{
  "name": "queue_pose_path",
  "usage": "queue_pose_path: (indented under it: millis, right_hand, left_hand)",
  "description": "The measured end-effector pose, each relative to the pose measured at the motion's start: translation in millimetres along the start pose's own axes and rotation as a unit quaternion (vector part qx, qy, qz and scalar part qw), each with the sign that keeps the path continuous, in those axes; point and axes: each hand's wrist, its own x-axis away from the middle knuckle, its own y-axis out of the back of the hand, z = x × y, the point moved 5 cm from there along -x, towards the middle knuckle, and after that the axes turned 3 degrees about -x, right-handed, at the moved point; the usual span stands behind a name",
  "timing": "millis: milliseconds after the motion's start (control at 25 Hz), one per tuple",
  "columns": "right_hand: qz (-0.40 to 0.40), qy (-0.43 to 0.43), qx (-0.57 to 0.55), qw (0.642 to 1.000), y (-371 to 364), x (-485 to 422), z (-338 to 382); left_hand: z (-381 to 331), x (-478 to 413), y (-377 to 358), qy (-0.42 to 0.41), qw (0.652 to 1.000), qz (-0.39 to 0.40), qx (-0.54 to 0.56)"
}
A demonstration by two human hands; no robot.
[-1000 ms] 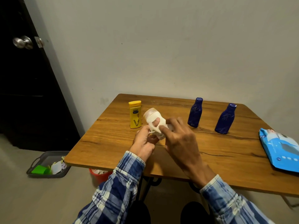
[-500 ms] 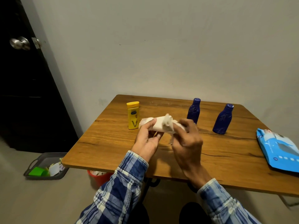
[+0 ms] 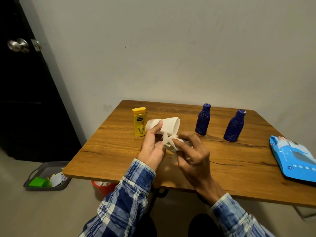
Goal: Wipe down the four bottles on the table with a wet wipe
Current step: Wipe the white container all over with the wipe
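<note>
The left hand (image 3: 152, 147) grips the white bottle (image 3: 169, 126); the right hand (image 3: 191, 154) pinches the wipe (image 3: 168, 144). Turning the bottle should let the wipe reach all round.

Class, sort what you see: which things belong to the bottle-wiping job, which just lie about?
Job: white bottle, wet wipe, yellow bottle, middle blue bottle, outer blue bottle, blue wipes pack.
Lying about: grey floor tray, red bin, door.

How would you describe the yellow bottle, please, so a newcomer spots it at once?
Find the brown wooden table by the grey wall. At its far left stands the upright yellow plastic bottle. No other bottle there is yellow.
</note>
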Motion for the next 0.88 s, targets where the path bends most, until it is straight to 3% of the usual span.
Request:
queue_pose_path:
  millis: [120, 200, 280, 360, 480, 640, 720, 800, 880]
  right_hand:
    - [0.015, 0.021, 0.068, 0.997, -8, 3, 4]
    - [0.008, -0.008, 0.06, 0.998, -7, -3, 2]
    - [-0.047, -0.109, -0.005, 0.993, 9, -11, -12]
    - [-0.086, -0.156, -0.062, 0.982, 25, -21, -27]
    - [-0.044, -0.123, -0.109, 0.985, 34, -39, -27]
    - [-0.029, -0.162, -0.204, 0.965, 33, -44, -29]
    - [-0.012, -0.211, -0.197, 0.957, 34, -39, -40]
    - [-0.032, -0.263, -0.209, 0.941, 41, -39, -49]
    - [-0.045, -0.229, -0.219, 0.948, 49, -48, -40]
  left_hand:
    - [7, -5, 2, -0.051, 0.998, -0.019, -0.039]
    - [4, -5, 3, -0.142, 0.988, -0.018, -0.06]
    - [-7, -2, 2, -0.257, 0.956, 0.033, -0.135]
    - [-16, 4, -1, -0.319, 0.912, 0.108, -0.232]
    - [-18, 4, -1, -0.321, 0.87, 0.197, -0.317]
    - [-24, 10, -2, -0.349, 0.826, 0.205, -0.394]
    - [-31, 12, -1, -0.405, 0.768, 0.205, -0.453]
    - [-36, 16, 0, -0.485, 0.674, 0.197, -0.521]
    - [-35, 19, -2, -0.558, 0.584, 0.174, -0.563]
